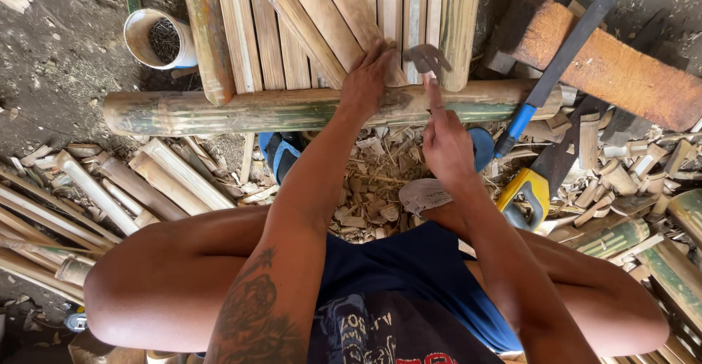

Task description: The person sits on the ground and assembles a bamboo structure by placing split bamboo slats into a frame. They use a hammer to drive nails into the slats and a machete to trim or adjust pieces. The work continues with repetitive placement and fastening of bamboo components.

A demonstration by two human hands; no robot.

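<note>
Two bare hands meet at a thick bamboo pole lying left to right on the ground. The left hand presses flat on slats running away over it. Just right, the right hand clenches a hammer, head raised.

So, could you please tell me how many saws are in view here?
2: a blue-handled saw leans over the bamboo pole and wooden block at upper right; a yellow-handled saw lies on the scraps just below it. Others may be buried under offcuts.
</note>
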